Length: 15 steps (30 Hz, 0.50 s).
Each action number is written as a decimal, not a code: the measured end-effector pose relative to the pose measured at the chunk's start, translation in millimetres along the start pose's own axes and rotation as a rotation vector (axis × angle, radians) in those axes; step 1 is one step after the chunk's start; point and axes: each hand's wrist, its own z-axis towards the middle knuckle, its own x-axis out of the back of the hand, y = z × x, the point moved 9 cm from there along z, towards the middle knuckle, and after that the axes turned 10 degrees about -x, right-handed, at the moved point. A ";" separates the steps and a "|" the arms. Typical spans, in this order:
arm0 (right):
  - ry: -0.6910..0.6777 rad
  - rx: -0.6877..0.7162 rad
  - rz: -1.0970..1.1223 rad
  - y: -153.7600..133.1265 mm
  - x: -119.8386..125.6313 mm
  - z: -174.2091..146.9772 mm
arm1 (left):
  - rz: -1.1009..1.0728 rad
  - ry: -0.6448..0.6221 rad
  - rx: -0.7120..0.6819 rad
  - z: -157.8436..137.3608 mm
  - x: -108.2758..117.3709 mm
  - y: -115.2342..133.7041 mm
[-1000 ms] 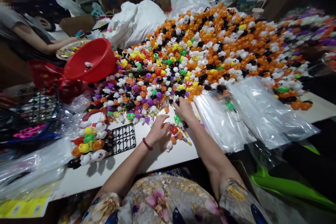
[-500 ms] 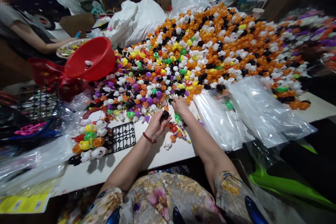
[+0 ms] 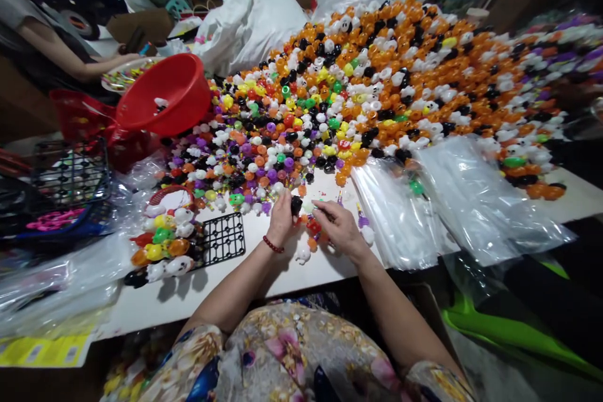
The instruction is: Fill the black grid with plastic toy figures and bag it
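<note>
My left hand [image 3: 281,218], with a red bead bracelet at the wrist, is closed around a small black plastic toy piece [image 3: 296,204]. To its right, my right hand [image 3: 340,226] has thumb and fingers pressed together, pointing at the black piece. A pale whitish-green piece [image 3: 309,206] shows by those fingertips; whether they grip it, I cannot make out. Under and between the hands lie red and orange pieces [image 3: 313,226] and a white figure [image 3: 302,254] on the white table [image 3: 277,273].
A big heap of orange, white and black toy pieces [image 3: 424,75] covers the table's back. Clear plastic bags [image 3: 480,201] lie at right. At left are a black grid tray [image 3: 225,240], a row of coloured figures [image 3: 164,245] and a red basin [image 3: 164,97]. A co-worker's arm [image 3: 70,53] is at far left.
My right hand has drawn back from the heap's edge, toward me and to the right. My left hand keeps the black piece, now turned more upright. The view has shifted slightly.
</note>
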 end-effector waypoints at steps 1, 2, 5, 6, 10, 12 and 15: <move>0.004 0.020 -0.020 -4.0 0.9 -3.2 | 0.045 -0.018 -0.050 0.2 -1.8 3.6; 0.014 0.038 -0.041 -7.1 2.5 -4.9 | 0.076 -0.024 -0.097 0.4 -2.6 7.1; 0.025 0.074 -0.088 -11.6 5.7 -5.4 | 0.112 -0.026 -0.186 0.1 -2.6 13.3; 0.012 0.079 -0.096 -11.8 5.3 -5.0 | 0.117 -0.032 -0.195 -0.1 -2.5 13.6; -0.056 0.034 -0.103 -9.2 0.8 -4.7 | 0.139 -0.058 -0.212 -0.7 -1.1 14.2; -0.078 -0.021 -0.086 -6.7 -1.4 -5.2 | 0.151 -0.042 -0.213 -0.6 1.8 16.0; -0.084 -0.078 -0.071 -4.0 -5.1 -6.7 | 0.194 -0.019 -0.193 -2.4 3.5 18.9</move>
